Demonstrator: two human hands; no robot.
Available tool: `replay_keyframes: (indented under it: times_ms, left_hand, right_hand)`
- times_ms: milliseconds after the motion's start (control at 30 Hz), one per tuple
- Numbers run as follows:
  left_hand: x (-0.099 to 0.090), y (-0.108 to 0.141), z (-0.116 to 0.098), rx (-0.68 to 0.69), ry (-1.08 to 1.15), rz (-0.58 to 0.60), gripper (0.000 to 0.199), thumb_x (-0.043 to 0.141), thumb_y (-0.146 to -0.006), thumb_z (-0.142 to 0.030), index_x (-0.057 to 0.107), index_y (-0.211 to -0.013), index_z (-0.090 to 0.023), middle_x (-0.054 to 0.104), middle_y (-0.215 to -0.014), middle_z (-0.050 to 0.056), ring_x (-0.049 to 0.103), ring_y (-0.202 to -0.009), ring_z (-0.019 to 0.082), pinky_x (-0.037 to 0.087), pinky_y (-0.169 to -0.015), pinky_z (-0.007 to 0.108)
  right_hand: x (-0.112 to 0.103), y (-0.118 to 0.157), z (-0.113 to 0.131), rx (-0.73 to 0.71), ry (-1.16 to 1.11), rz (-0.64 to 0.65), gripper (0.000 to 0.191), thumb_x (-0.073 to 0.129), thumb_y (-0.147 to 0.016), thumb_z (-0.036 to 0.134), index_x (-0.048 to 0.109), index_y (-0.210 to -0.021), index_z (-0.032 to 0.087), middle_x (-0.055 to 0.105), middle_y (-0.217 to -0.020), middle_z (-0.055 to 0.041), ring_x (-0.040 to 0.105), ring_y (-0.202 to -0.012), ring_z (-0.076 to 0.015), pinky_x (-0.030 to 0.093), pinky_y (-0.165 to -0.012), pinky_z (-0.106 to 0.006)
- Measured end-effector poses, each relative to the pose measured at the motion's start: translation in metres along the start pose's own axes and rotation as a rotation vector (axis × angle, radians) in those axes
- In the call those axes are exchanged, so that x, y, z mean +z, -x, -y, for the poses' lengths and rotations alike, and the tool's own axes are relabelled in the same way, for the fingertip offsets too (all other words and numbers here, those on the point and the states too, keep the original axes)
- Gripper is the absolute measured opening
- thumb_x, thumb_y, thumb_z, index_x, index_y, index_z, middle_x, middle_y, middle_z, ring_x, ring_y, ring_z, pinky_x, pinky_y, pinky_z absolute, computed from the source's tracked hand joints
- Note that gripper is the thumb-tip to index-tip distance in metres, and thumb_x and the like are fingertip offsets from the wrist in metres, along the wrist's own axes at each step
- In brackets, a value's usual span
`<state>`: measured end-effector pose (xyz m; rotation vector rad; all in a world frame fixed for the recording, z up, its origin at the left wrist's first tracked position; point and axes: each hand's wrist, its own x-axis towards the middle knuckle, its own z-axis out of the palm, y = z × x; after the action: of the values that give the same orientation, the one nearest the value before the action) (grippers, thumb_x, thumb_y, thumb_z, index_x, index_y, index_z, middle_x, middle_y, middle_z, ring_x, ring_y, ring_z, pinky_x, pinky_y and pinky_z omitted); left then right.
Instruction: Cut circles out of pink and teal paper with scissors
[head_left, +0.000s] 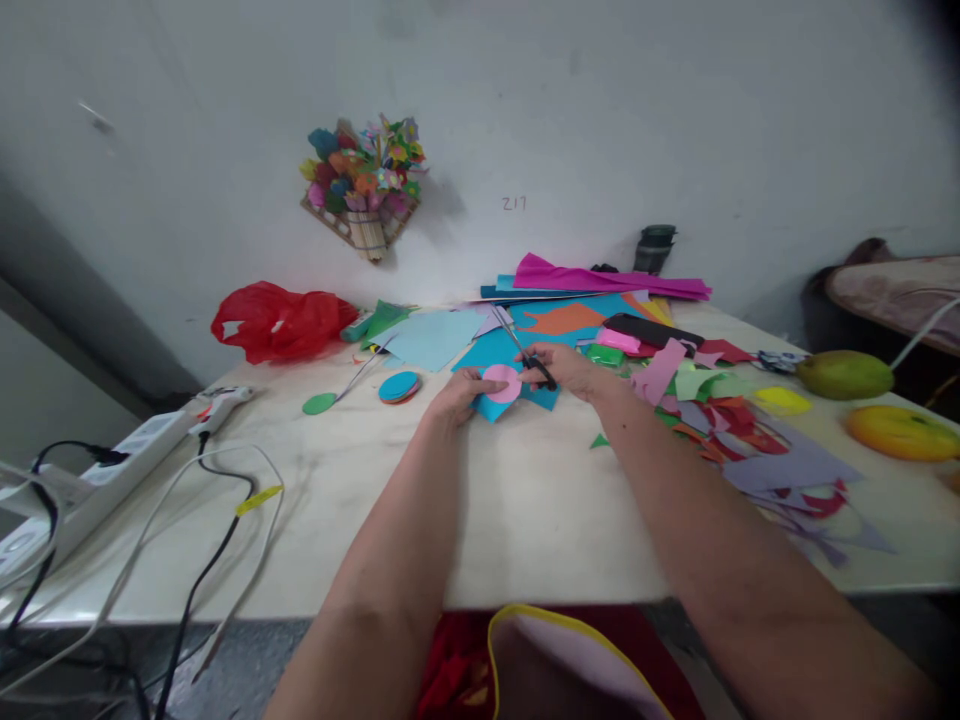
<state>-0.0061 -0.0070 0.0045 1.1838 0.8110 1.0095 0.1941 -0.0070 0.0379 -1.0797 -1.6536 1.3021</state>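
A pink paper circle [504, 383] lies against a piece of blue paper [493, 408] near the middle of the table. My left hand [461, 392] is closed on these papers at their left edge, thumb on top of the circle. Just right of the circle, my right hand [559, 368] is closed round the black handles of the scissors [510, 328], whose blades point up and to the left. Larger blue sheets lie behind both hands. To the left sits a stack of cut circles [399, 387], blue on top, and farther left a green circle [319, 403].
Paper scraps [780, 455] spread over the right side, near a green mango [845, 374] and a yellow one. A black phone [652, 330] lies behind. At left are a red plastic bag [281, 322], a power strip [127, 470] and loose cables.
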Motion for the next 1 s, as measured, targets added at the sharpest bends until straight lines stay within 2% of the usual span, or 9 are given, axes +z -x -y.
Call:
replay_keyframes:
  times_ms: [233,467,600,700,833,1000]
  left_hand:
    - [0.001,0.0,0.001,-0.024,-0.067,0.031,0.033,0.088,-0.047,-0.024,0.07,-0.069,-0.008,0.066,-0.059,0.006,0.058,-0.051,0.013,0.046,-0.054,0.026]
    - [0.0,-0.002,0.002,-0.015,-0.056,0.019,0.03,0.087,-0.051,-0.023,0.069,-0.069,-0.009,0.066,-0.061,0.006,0.058,-0.052,0.014,0.046,-0.055,0.026]
    - [0.0,-0.004,0.003,0.003,0.03,-0.07,0.026,0.085,-0.058,-0.026,0.065,-0.065,-0.012,0.064,-0.057,0.004,0.057,-0.052,0.013,0.047,-0.056,0.026]
    - [0.0,-0.005,0.002,-0.011,0.169,-0.127,0.031,0.075,-0.072,-0.042,0.067,-0.074,-0.013,0.068,-0.067,0.008,0.066,-0.066,0.02,0.053,-0.065,0.03]
    - [0.0,-0.003,-0.003,-0.069,0.333,-0.145,0.054,0.057,-0.081,-0.063,0.067,-0.092,-0.011,0.072,-0.086,0.017,0.069,-0.092,0.033,0.056,-0.08,0.044]
    - [-0.001,-0.001,-0.004,-0.011,0.435,-0.084,0.057,0.052,-0.085,-0.061,0.062,-0.113,-0.012,0.071,-0.106,0.018,0.066,-0.106,0.034,0.055,-0.087,0.052]
  right_hand:
    - [0.014,-0.003,0.004,-0.017,-0.003,-0.036,0.03,0.074,-0.061,0.011,0.063,-0.088,0.017,0.055,-0.057,0.0057,0.055,-0.054,-0.0109,0.043,-0.052,-0.023]
    - [0.017,-0.006,0.003,-0.076,0.061,-0.06,0.033,0.07,-0.059,0.013,0.063,-0.091,0.017,0.054,-0.055,0.0067,0.05,-0.051,-0.0102,0.039,-0.05,-0.023]
    - [0.018,-0.009,0.004,-0.085,0.037,-0.13,0.034,0.071,-0.057,0.012,0.063,-0.09,0.016,0.055,-0.057,0.0066,0.051,-0.053,-0.0108,0.04,-0.053,-0.024]
    - [0.018,-0.011,0.004,-0.107,0.004,-0.204,0.035,0.074,-0.055,0.012,0.062,-0.087,0.016,0.053,-0.054,0.0074,0.049,-0.05,-0.01,0.039,-0.05,-0.023]
    - [0.016,-0.015,0.002,-0.12,-0.018,-0.305,0.035,0.078,-0.055,0.019,0.063,-0.087,0.017,0.053,-0.053,0.0071,0.047,-0.048,-0.0101,0.039,-0.048,-0.024]
    - [0.014,-0.019,-0.002,-0.138,-0.035,-0.389,0.037,0.079,-0.055,0.023,0.065,-0.089,0.017,0.055,-0.054,0.0065,0.048,-0.048,-0.0103,0.04,-0.048,-0.024]
